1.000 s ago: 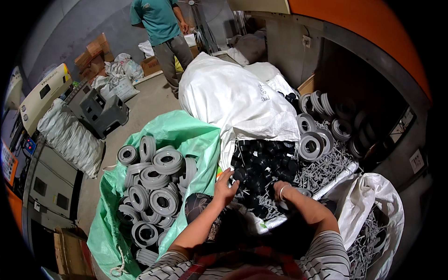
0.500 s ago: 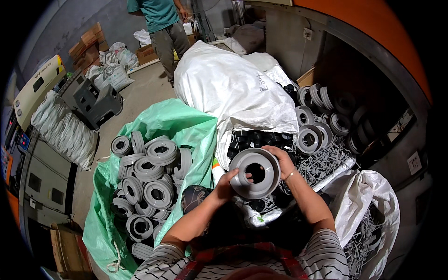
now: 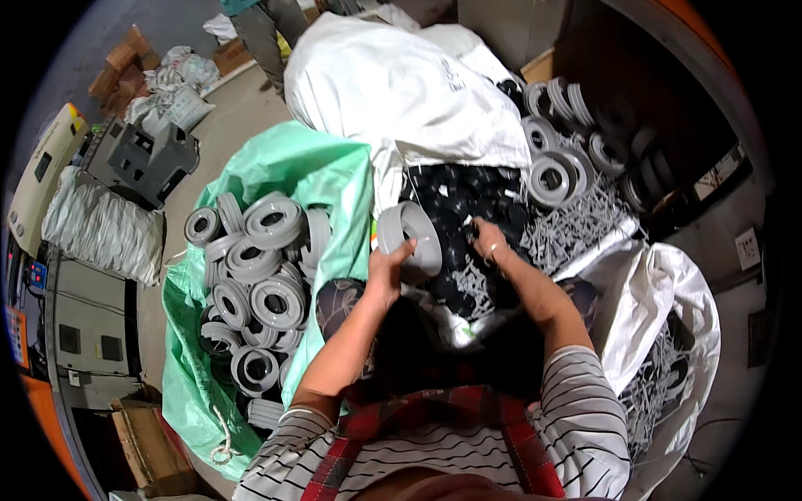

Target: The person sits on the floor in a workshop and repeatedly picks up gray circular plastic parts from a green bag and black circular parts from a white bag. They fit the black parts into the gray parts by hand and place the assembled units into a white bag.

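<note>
My left hand (image 3: 389,269) grips a grey plastic ring fitting (image 3: 423,243) by its rim, thumb inside the opening. The ring is tilted on its side above the front of a white woven sack. To its right, my right hand (image 3: 488,240) is down among black plastic parts (image 3: 448,185) in that sack, with fingers bent in around one of them; the fingertips are partly hidden. Small grey plastic pieces (image 3: 473,288) lie on the black parts just below the hands.
On the left, a green sack (image 3: 180,309) holds several grey rings (image 3: 277,302). A big white sack (image 3: 393,88) bulges ahead. More rings (image 3: 551,179) and a heap of grey scraps (image 3: 576,238) lie right. A white scrap sack (image 3: 622,288) stands near right. A person (image 3: 266,37) stands beyond.
My right hand has let go of the ring and gone into the black parts. My left hand has kept the ring, moved it left and up, and turned it sideways. The view has tipped downward.
</note>
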The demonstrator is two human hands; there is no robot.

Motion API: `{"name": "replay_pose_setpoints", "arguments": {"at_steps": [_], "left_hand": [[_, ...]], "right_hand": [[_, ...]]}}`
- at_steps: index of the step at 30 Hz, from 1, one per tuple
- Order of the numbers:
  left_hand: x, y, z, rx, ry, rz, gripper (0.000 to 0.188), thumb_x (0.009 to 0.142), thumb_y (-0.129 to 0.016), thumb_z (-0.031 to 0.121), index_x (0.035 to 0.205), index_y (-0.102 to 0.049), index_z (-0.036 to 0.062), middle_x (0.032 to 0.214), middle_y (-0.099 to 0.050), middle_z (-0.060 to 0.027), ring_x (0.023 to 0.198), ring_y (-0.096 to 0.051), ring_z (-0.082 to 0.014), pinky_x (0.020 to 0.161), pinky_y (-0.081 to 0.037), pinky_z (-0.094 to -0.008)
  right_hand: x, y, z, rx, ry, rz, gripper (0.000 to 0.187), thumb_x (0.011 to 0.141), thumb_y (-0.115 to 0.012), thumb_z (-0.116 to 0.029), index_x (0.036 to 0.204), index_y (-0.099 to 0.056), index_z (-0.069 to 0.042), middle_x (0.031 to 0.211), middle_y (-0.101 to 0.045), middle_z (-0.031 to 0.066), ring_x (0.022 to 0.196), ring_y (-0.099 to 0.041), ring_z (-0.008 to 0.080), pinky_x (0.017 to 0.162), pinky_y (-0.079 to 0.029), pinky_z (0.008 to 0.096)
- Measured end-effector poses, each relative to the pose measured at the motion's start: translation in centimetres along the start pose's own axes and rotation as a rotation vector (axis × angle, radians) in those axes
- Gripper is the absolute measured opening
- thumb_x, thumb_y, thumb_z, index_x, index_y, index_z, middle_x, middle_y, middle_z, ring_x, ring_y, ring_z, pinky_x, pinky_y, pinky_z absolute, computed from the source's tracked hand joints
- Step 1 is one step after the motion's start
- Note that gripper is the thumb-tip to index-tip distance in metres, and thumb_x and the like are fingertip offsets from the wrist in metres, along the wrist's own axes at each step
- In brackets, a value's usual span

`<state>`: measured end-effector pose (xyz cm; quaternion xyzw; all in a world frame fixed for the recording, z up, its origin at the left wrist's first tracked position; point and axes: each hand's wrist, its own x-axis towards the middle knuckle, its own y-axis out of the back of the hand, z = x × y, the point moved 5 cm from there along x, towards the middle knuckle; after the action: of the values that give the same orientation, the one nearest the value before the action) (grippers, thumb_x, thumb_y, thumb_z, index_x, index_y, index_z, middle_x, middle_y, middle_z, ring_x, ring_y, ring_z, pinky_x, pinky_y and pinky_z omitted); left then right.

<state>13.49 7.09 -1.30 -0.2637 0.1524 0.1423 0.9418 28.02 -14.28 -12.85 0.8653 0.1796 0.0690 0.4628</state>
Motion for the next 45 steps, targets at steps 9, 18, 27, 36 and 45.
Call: {"name": "replay_pose_setpoints", "arguments": {"at_steps": [9,18,27,36,45], "left_hand": [[1.4,0.5,-1.8,-0.022,0.036,-0.047,0.045,0.076,-0.071,0.019,0.113,-0.053,0.0012,0.098,-0.059,-0.0065,0.088,-0.057,-0.0204,0.081,-0.045,-0.0363],[-0.3,-1.5,-1.1,-0.193,0.148,-0.244,0.058,0.077,-0.069,0.023,0.123,-0.045,-0.0018,0.115,-0.057,-0.0118,0.105,-0.056,-0.0286,0.094,-0.045,-0.0447],[-0.9,-1.5,-0.5,0.234,-0.079,-0.237,0.045,0.077,-0.069,0.021,0.112,-0.052,-0.0016,0.089,-0.061,-0.0062,0.084,-0.06,-0.0182,0.079,-0.049,-0.0317],[-1.9,-1.6,0.3,0.133,0.051,-0.274,0.049,0.076,-0.072,0.024,0.114,-0.053,-0.001,0.097,-0.059,-0.006,0.081,-0.058,-0.0161,0.071,-0.049,-0.0289],[-0.5,0.1,-1.4,0.23,0.013,-0.267,0.043,0.081,-0.069,0.021,0.114,-0.053,-0.0021,0.102,-0.06,-0.0079,0.091,-0.06,-0.0184,0.079,-0.05,-0.0328]], "right_hand": [[-1.5,7.8,-11.4,0.877,0.097,-0.026,0.023,0.076,-0.054,-0.001,0.098,-0.059,0.0,0.076,-0.058,0.0046,0.067,-0.055,0.0117,0.063,-0.044,0.0226],[-4.1,8.2,-13.5,0.27,0.441,0.251,0.026,0.079,-0.043,0.0,0.1,-0.059,0.003,0.094,-0.058,0.0252,0.09,-0.056,0.041,0.082,-0.046,0.0431],[-6.8,9.6,-16.4,0.176,0.238,-0.086,0.077,0.068,-0.077,-0.032,0.126,-0.043,0.007,0.119,-0.045,0.0281,0.11,-0.048,0.0403,0.096,-0.041,0.0388],[-8.5,9.9,-17.0,0.079,0.743,0.017,0.07,0.06,-0.079,-0.022,0.12,-0.05,-0.004,0.113,-0.049,0.0177,0.106,-0.047,0.0373,0.091,-0.042,0.0414],[-9.7,8.3,-15.3,0.195,0.822,0.122,0.068,0.06,-0.076,-0.018,0.12,-0.047,-0.004,0.111,-0.048,0.0193,0.105,-0.045,0.0408,0.09,-0.041,0.0443]]}}
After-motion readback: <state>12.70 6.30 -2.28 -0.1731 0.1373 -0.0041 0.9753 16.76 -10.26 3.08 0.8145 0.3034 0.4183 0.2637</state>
